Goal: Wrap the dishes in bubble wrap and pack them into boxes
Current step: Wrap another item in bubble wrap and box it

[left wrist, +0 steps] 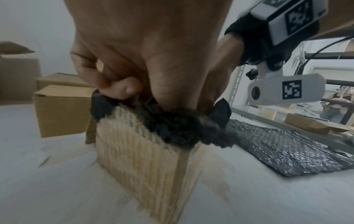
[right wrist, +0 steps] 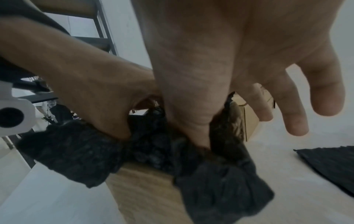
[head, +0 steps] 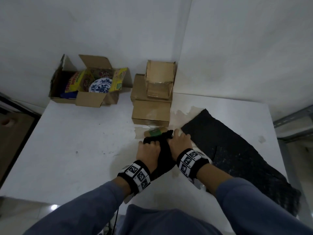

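Both hands meet over a small cardboard box (left wrist: 143, 159) stuffed with a black bubble-wrap bundle (head: 163, 153). What the wrap covers is hidden. My left hand (head: 147, 148) has its fingers curled on the left edge of the wrap (left wrist: 178, 128) at the box's top. My right hand (head: 180, 139) pushes its thumb down into the wrap (right wrist: 153, 151), with the other fingers (right wrist: 295, 121) straight and loose past the box (right wrist: 145, 189). A blue-and-white plate (head: 101, 85) lies in an open carton (head: 88, 99) at the back left.
A stack of closed cardboard boxes (head: 152, 99) stands behind the hands. A brown piece with a green label (head: 155, 132) lies just beyond them. A black bubble-wrap sheet (head: 228, 150) is spread on the white table (head: 67, 141) at the right. Metal shelving (head: 294, 119) stands past the table's right edge.
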Motion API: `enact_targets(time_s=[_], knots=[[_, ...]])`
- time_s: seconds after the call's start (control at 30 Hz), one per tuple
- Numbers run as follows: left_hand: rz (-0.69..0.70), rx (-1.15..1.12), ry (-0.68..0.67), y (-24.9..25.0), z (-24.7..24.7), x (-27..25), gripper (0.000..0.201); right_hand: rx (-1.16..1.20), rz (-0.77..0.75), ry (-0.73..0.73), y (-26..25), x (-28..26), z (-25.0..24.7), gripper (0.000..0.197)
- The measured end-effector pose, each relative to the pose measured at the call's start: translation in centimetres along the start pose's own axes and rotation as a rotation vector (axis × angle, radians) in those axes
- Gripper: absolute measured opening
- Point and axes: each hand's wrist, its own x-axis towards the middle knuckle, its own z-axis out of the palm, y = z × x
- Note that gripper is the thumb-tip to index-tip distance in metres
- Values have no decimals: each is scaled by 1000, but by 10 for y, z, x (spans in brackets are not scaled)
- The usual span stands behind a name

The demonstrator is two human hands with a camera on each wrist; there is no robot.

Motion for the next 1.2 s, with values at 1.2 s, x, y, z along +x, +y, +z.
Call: enact_targets(time_s=[1.2], knots=[[37,0,-32,7,7,20,73,113,-8,-256,0,23,-4,63]])
